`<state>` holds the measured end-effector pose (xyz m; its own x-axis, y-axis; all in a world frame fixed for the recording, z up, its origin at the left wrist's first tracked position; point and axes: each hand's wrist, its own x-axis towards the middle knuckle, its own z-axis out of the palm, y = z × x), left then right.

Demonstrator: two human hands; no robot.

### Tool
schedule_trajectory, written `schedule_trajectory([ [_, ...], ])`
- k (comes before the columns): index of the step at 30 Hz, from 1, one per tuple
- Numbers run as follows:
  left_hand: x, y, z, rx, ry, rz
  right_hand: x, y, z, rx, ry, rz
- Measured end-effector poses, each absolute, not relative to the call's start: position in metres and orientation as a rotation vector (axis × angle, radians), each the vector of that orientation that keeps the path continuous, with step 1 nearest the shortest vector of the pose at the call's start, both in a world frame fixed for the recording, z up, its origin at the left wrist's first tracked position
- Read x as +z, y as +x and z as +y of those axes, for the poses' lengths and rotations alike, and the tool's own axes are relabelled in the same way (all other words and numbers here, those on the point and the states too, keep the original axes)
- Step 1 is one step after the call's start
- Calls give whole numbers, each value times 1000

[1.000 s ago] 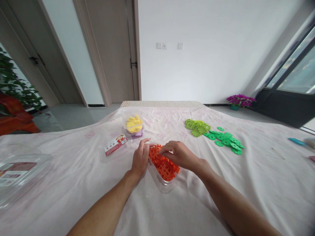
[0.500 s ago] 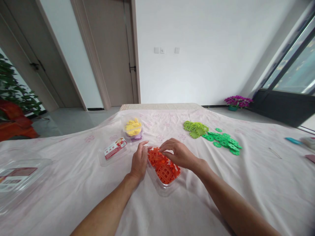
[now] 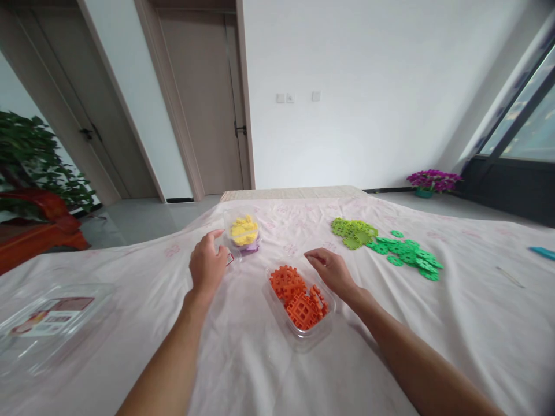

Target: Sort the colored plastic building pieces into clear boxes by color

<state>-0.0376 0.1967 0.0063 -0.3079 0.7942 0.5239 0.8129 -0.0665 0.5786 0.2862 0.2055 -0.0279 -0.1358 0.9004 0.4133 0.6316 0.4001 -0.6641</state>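
Observation:
A clear plastic box (image 3: 303, 341) holding orange lattice building pieces (image 3: 302, 310) sits on the cloth between my hands. My left hand (image 3: 208, 263) is over a clear lid with a red and white label (image 3: 229, 259), mostly hidden beneath it. Its thumb and fingers are apart; whether it touches the lid I cannot tell. My right hand (image 3: 332, 271) hovers at the far right corner of the box, fingers loosely extended, with nothing visible in them. Behind the left hand stands a clear tub of yellow pieces (image 3: 244, 230), with purple pieces (image 3: 250, 247) under it.
Lime-green pieces (image 3: 353, 232) and green disc pieces (image 3: 407, 254) lie in piles at the right. A larger clear container with a label (image 3: 52, 323) rests at the left. Farther right are a thin stick (image 3: 510, 277) and a blue object (image 3: 541, 252). A patterned cloth (image 3: 260, 323) covers the surface.
My left hand has left the orange pieces' box and moved left onto the labelled lid. My right hand has drawn back from the pieces. The camera view has shifted slightly left.

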Motion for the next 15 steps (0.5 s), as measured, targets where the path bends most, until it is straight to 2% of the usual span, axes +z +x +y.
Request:
schedule_trajectory([
  [3,1,-73,207,-834,-2030,-2370,-48,292,213,484,-1383,-1815],
  [6,-19,-94,215,-494,-2249,-2473,-60,295,217,559,-1433,-1782],
  [15,-44,-103,215,-270,-2195,-2545,-60,296,215,591,-1479,-1784],
])
